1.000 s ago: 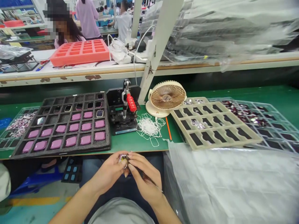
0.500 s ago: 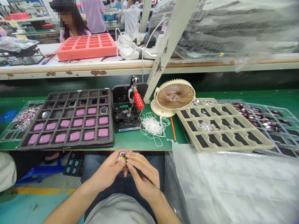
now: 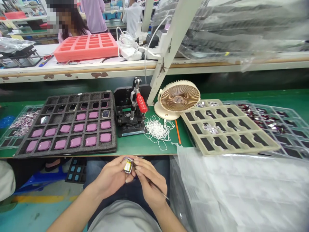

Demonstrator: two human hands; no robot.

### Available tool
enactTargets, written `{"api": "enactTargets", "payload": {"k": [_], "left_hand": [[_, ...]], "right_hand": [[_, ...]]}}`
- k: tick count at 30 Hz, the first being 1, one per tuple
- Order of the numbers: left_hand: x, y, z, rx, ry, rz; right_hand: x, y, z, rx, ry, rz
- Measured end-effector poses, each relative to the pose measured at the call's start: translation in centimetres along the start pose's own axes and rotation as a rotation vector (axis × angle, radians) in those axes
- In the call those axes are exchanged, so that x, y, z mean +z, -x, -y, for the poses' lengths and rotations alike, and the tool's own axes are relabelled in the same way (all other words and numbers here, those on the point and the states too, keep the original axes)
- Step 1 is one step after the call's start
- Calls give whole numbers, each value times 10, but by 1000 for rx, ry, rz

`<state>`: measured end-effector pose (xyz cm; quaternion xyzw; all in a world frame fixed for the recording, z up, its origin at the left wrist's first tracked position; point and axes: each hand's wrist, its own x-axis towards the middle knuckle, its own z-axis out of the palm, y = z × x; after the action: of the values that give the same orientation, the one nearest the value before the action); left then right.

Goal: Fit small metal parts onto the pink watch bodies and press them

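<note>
1. Evidently the small open casing is held clear of the counter, just off its front edge on the person's side, white-and-yellow face up.
2. The left hand has its grip pinching the casing at its sides. The right hand has its grip closed round a thin dark tool, tip beside the casing; whether they touch I can't tell.
3. I'd judge the casing light and stiff, perhaps a bit slippery on its outer shell, with delicate innards. Outer rim is the place to hold, with little pressure on that exposed face.
4. Towards the counter's left front corner lies a foam tray bearing purple shells; white rings are heaped behind the front edge, near an orange stick.
</note>
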<state>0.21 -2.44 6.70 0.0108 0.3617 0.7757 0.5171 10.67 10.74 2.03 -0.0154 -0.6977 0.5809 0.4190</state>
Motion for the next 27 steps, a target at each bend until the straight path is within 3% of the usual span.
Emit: {"api": "enactTargets", "payload": {"k": [4, 8, 12, 16, 19, 22, 25, 27], "left_hand": [[3, -3, -2, 18, 46, -12], [3, -8, 5, -44, 113, -105], [-2, -12, 16, -92, 186, -162], [-8, -13, 21, -76, 187, -187], [-12, -13, 22, -75, 189, -215], [-15, -14, 25, -126, 159, -207], [-17, -15, 30, -198, 99, -162], [-16, -16, 35, -226, 65, -157]], "right_hand": [[-9, -16, 0, 109, 126, -253], [-33, -66, -24, 210, 413, -523], [-59, -98, -53, 273, 635, -428], [-66, -97, -61, 339, 712, -428], [-66, -86, -43, 435, 668, -399], [-74, -72, -1, 451, 598, -354], [-101, -69, 48, 435, 671, -284], [-135, -84, 67, 495, 948, -179]]}}
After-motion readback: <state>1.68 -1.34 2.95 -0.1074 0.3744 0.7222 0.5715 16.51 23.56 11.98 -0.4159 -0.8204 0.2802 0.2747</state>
